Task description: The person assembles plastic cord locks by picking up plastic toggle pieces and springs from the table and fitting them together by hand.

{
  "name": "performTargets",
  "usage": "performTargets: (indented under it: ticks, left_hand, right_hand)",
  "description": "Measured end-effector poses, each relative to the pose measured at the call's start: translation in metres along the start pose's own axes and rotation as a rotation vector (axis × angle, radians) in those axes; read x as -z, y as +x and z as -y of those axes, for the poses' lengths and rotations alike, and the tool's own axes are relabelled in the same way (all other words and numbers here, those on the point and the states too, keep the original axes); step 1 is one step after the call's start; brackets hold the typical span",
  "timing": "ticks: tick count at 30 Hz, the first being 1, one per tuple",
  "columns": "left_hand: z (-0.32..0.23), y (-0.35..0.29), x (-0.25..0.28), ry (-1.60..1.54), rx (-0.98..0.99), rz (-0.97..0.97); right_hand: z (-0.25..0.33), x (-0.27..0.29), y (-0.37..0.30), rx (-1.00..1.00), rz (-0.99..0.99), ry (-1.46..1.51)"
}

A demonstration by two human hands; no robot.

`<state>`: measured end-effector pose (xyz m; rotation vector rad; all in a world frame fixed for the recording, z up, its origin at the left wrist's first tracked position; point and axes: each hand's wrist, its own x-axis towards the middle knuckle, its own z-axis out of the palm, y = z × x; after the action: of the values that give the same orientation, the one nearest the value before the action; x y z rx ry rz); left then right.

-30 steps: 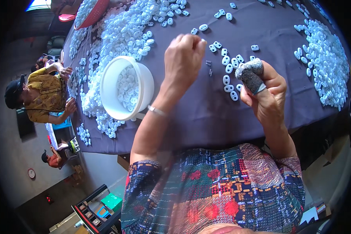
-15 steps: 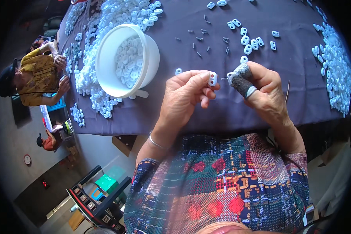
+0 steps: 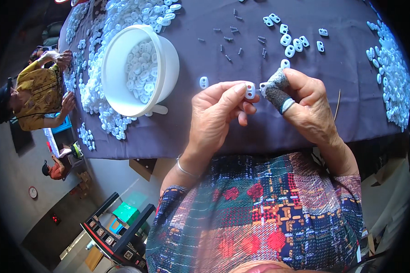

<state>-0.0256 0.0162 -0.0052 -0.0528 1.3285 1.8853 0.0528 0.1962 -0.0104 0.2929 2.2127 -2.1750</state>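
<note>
My left hand [image 3: 212,109] pinches a white two-hole cord lock shell [image 3: 250,91] between thumb and fingers. Facing it, my right hand [image 3: 307,98] is closed on a small pale cord lock insert [image 3: 263,86], with grey-and-white wraps over the thumb and finger. A thin metal spring [image 3: 258,90] sticks out of the insert toward the shell, its tip at or nearly at the shell's edge. Another white cord lock [image 3: 285,63] lies just beyond the right fingertips. One more white piece [image 3: 204,82] rests beyond my left hand.
Loose springs [image 3: 228,39] and several cord locks [image 3: 298,44] lie farther out on the dark cloth [image 3: 182,132]. Left stands a white tub [image 3: 171,68] of pieces beside a large heap [image 3: 93,91]. Another heap [image 3: 394,82] is at right, near a thin stick [image 3: 337,104]. A co-worker [image 3: 36,98] sits far left.
The insert and spring in my right hand have moved left, closing the gap to the shell. My left hand keeps its pinch. The whole view has shifted slightly.
</note>
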Motion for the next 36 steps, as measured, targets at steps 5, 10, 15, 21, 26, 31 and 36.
performTargets:
  ticks: [5, 10, 15, 21, 26, 31, 36]
  left_hand:
    - [0.002, 0.001, -0.003, 0.045, -0.026, -0.031]
    - [0.006, -0.003, -0.007, 0.109, -0.052, -0.063]
    - [0.013, -0.001, -0.008, 0.147, -0.109, -0.092]
    - [0.012, 0.000, -0.007, 0.160, -0.099, -0.092]
    - [0.011, 0.001, -0.008, 0.202, -0.119, -0.100]
    - [0.009, 0.001, -0.009, 0.267, -0.128, -0.123]
    - [0.010, 0.000, -0.009, 0.349, -0.155, -0.134]
  right_hand:
    - [0.000, 0.001, 0.001, -0.014, 0.019, 0.011]
    - [0.002, 0.000, 0.001, -0.022, 0.029, 0.009]
    - [0.002, 0.000, 0.002, -0.044, 0.010, -0.048]
    - [0.000, -0.001, 0.002, -0.031, 0.008, -0.033]
    - [0.000, -0.002, 0.002, -0.007, -0.005, -0.076]
    - [-0.001, -0.001, 0.003, -0.020, 0.006, -0.107]
    - [-0.004, -0.003, 0.003, 0.016, 0.013, -0.158]
